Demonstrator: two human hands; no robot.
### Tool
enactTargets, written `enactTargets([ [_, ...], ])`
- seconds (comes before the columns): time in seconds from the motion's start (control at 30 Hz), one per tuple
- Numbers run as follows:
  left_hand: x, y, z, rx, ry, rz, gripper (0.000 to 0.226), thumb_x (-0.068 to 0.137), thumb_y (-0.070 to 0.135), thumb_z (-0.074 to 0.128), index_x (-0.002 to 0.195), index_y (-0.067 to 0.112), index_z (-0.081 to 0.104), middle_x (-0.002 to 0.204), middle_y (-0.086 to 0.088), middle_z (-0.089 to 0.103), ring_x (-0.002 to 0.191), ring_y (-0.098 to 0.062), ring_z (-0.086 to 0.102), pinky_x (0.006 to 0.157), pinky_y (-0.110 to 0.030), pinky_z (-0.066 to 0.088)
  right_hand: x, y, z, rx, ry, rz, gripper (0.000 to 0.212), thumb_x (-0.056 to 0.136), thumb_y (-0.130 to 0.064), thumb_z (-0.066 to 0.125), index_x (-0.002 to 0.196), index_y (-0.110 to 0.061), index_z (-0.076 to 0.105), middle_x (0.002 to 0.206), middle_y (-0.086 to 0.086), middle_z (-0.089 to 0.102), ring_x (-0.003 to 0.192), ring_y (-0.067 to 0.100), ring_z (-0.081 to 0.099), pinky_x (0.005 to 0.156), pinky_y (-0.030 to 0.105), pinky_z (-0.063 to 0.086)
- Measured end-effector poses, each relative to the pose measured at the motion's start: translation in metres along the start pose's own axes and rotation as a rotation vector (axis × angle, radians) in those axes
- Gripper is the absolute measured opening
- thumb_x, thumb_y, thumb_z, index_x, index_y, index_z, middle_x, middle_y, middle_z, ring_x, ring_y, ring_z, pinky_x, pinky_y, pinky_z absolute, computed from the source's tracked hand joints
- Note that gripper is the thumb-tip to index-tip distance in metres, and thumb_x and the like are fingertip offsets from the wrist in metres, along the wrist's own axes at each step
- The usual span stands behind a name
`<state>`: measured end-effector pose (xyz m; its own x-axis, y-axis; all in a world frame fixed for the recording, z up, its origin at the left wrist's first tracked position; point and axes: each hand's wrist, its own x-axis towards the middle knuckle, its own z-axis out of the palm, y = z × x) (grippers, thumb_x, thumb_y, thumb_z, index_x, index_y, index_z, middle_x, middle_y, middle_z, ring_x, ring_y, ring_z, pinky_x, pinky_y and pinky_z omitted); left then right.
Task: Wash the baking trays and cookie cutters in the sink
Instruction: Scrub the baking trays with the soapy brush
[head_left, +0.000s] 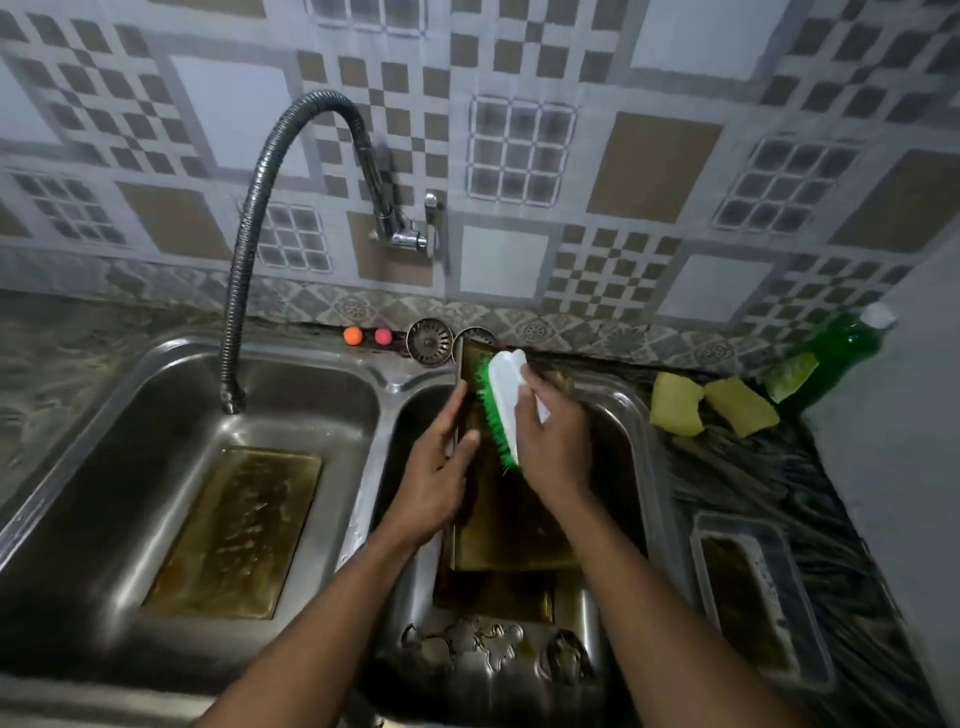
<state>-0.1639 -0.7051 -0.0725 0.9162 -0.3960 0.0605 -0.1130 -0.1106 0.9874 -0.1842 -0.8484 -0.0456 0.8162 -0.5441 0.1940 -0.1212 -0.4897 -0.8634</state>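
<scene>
Head view: my left hand (434, 473) pinches baking tray (501, 525) edge, right hand (558, 447) fingers (537, 397) wrap brush (503, 405); I'd brace firmly, scrub corners.

a home kitchen, washing-up corner

a double-bowl steel sink (400, 382) is set into a dark patterned counter (753, 467) under checkered wall tiles (654, 166). a flexible-hose tap (249, 234) arches from the wall over the left bowl. a bottle of green dish liquid (831, 358), two yellow sponges (675, 405) and a strainer (429, 341) sit beside the sink.
</scene>
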Motion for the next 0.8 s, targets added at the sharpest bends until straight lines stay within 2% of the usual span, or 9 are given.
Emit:
enactTargets([
  [0.1,0.006,0.003,-0.009,-0.009,0.087,0.018,0.057,0.1,0.003,0.051,0.149,0.023,0.031,0.14,0.029,0.042,0.13,0.018,0.039,0.104,-0.006,0.033,-0.025,0.016,-0.008,-0.059,-0.106,-0.128,0.034,0.098,-0.035,0.053,0.129,-0.028,0.063,0.122,-0.013,0.066,0.108,-0.006,0.058,0.086,0.011,0.047],
  [0.2,0.0,0.004,-0.016,-0.001,0.079,0.014,0.058,0.101,0.001,0.049,0.151,0.021,0.029,0.138,0.028,0.042,0.123,0.023,0.042,0.097,-0.002,0.035,-0.017,0.038,-0.02,-0.045,0.005,0.011,0.032,0.098,-0.03,0.055,0.126,-0.023,0.066,0.123,-0.005,0.068,0.112,0.007,0.062,0.089,0.021,0.049],
  [0.27,-0.005,0.001,-0.016,-0.004,0.031,0.004,0.059,0.102,0.006,0.049,0.154,0.026,0.029,0.146,0.022,0.044,0.126,0.013,0.047,0.102,-0.012,0.04,0.0,0.041,-0.022,-0.061,0.089,0.089,0.03,0.098,-0.026,0.055,0.124,-0.018,0.068,0.119,0.003,0.07,0.11,0.018,0.065,0.083,0.022,0.047],
  [0.37,-0.007,-0.004,-0.009,-0.006,-0.046,0.001,0.06,0.102,0.016,0.051,0.155,0.033,0.027,0.149,0.012,0.048,0.127,-0.015,0.055,0.11,-0.038,0.039,0.021,0.021,-0.015,-0.063,0.15,0.154,0.031,0.098,-0.03,0.054,0.125,-0.023,0.068,0.118,0.007,0.07,0.106,0.024,0.066,0.074,0.018,0.044],
  [0.43,-0.003,0.0,-0.005,-0.003,-0.034,0.009,0.061,0.101,0.021,0.052,0.155,0.033,0.026,0.153,0.013,0.043,0.138,-0.012,0.045,0.117,-0.043,0.033,0.022,0.002,-0.003,-0.048,0.111,0.124,0.032,0.098,-0.032,0.053,0.127,-0.026,0.066,0.123,0.002,0.068,0.111,0.02,0.064,0.073,0.01,0.043],
  [0.53,0.007,0.005,-0.008,0.006,0.017,0.017,0.06,0.101,0.014,0.053,0.153,0.027,0.028,0.146,0.029,0.041,0.137,0.007,0.038,0.114,-0.021,0.033,-0.001,-0.016,0.01,-0.028,-0.034,-0.045,0.032,0.098,-0.031,0.054,0.128,-0.025,0.065,0.125,-0.007,0.067,0.112,0.006,0.061,0.089,0.021,0.05],
  [0.63,0.009,0.002,-0.016,-0.011,0.089,0.011,0.058,0.101,0.004,0.051,0.152,0.02,0.029,0.136,0.033,0.041,0.124,0.024,0.039,0.097,0.0,0.033,-0.025,0.007,0.002,-0.052,-0.098,-0.122,0.033,0.098,-0.032,0.055,0.128,-0.025,0.064,0.122,-0.009,0.068,0.107,0.0,0.062,0.085,0.021,0.053],
  [0.73,0.0,-0.001,-0.02,-0.027,0.075,-0.013,0.059,0.101,0.002,0.048,0.152,0.021,0.026,0.135,0.03,0.044,0.118,0.025,0.044,0.093,-0.001,0.038,-0.022,0.036,-0.015,-0.056,-0.022,0.063,0.031,0.098,-0.028,0.056,0.126,-0.022,0.065,0.121,-0.004,0.069,0.106,0.008,0.065,0.082,0.019,0.051],
  [0.8,-0.005,-0.006,-0.019,-0.02,0.024,-0.038,0.06,0.101,0.006,0.05,0.154,0.027,0.029,0.145,0.021,0.045,0.129,0.014,0.044,0.106,-0.013,0.039,-0.006,0.04,-0.019,-0.062,0.064,0.165,0.031,0.098,-0.028,0.056,0.126,-0.021,0.066,0.121,0.0,0.069,0.108,0.018,0.066,0.083,0.021,0.048],
])
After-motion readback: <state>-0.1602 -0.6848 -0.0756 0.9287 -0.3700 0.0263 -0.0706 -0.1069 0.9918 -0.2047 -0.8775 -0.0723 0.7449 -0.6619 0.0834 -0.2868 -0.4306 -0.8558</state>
